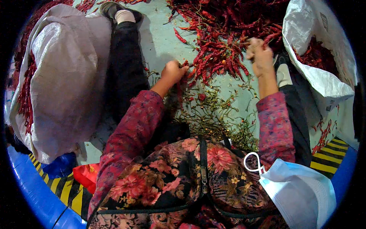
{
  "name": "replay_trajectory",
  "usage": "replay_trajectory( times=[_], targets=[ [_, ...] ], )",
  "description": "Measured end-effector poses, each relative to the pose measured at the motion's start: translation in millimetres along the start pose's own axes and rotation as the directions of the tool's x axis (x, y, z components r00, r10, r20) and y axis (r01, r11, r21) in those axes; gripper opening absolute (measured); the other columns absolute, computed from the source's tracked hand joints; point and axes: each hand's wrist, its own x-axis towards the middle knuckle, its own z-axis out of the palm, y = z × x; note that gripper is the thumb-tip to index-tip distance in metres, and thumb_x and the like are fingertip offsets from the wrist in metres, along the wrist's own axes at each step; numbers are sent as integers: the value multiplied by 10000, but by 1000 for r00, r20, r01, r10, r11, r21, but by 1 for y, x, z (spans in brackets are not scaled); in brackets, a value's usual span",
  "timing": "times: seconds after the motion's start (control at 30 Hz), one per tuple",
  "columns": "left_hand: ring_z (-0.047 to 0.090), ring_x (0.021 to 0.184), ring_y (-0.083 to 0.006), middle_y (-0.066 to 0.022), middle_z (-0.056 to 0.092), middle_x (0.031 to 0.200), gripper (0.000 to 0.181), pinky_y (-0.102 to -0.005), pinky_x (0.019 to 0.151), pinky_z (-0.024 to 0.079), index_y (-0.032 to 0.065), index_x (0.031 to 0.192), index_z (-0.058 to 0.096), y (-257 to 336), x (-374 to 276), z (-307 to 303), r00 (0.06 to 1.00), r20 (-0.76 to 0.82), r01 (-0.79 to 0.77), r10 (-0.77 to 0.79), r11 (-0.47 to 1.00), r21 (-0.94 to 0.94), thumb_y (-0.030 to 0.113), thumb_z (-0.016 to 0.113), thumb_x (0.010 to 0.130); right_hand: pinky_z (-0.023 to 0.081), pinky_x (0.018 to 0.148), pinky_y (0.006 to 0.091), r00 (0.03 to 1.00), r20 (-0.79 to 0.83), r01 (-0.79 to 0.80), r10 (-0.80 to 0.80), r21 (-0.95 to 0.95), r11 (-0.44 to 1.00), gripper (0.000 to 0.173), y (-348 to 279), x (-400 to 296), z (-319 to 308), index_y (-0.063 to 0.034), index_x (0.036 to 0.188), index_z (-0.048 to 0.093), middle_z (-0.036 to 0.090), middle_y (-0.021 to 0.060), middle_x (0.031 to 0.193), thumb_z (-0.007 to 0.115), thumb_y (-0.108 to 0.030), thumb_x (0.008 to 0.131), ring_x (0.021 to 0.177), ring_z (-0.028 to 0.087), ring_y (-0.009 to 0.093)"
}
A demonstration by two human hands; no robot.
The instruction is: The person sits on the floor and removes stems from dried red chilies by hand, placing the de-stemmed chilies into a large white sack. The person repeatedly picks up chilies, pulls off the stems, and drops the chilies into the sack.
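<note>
A heap of dried red chili peppers (220, 48) spreads over the pale floor between my outstretched legs. My left hand (173, 72) is closed on dried red chili peppers at the heap's left edge; how many is hidden by the fingers. My right hand (259, 53), blurred by motion, is raised at the heap's right side with its fingers bent; whether it holds anything cannot be told. Nearer my body lies a tangle of loose greenish chili stems (211, 114), with a few red bits among them.
A white woven sack (65, 86) with chilies stands left of my left leg. Another open white sack (331, 83) with chilies stands at the right. A blue face mask (300, 191) hangs at my lower right. Yellow-black striped tape (328, 157) marks the floor edge.
</note>
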Motion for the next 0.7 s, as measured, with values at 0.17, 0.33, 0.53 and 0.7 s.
replay_trajectory(
  times=[0.17, 0.33, 0.53, 0.7],
  targets=[
    [547, 694, -296, -143, 566, 719, 333, -374, 607, 427, 19, 713, 562, -11, 12, 10, 1000, 6, -27, 27, 999, -18, 340, 589, 628, 307, 425, 225, 996, -20, 89, -89, 9, 996, 132, -59, 6, -38, -42, 764, 476, 356, -17, 542, 539, -158, 754, 467, 345, 82],
    [542, 723, -269, -145, 562, 766, 248, -335, 627, 424, 11, 795, 548, 5, 7, 10, 929, -305, -280, 208, 935, -216, 234, 551, 686, 316, 415, 222, 998, 50, 42, -47, 89, 995, 150, -69, 3, -43, -59, 718, 459, 357, -21, 538, 549, -174, 747, 454, 355, 81],
    [478, 582, -85, -26, 540, 725, 259, -219, 531, 381, -3, 903, 541, 136, -46, -68, 859, -237, -464, 454, 493, -736, 210, 441, 795, 307, 412, 195, 985, 172, 23, -3, -113, 993, 160, -64, -29, 4, -38, 738, 473, 338, -33, 521, 524, -187, 767, 449, 337, 63],
    [418, 512, -67, 8, 471, 565, 199, -216, 491, 361, 6, 744, 519, 147, -48, -61, 757, 206, -247, 620, 564, -788, 172, 427, 805, 316, 429, 194, 972, 233, 126, -39, -371, 920, 146, -53, -46, 27, -37, 728, 509, 451, -11, 561, 533, -179, 755, 463, 377, 40]
  ],
)
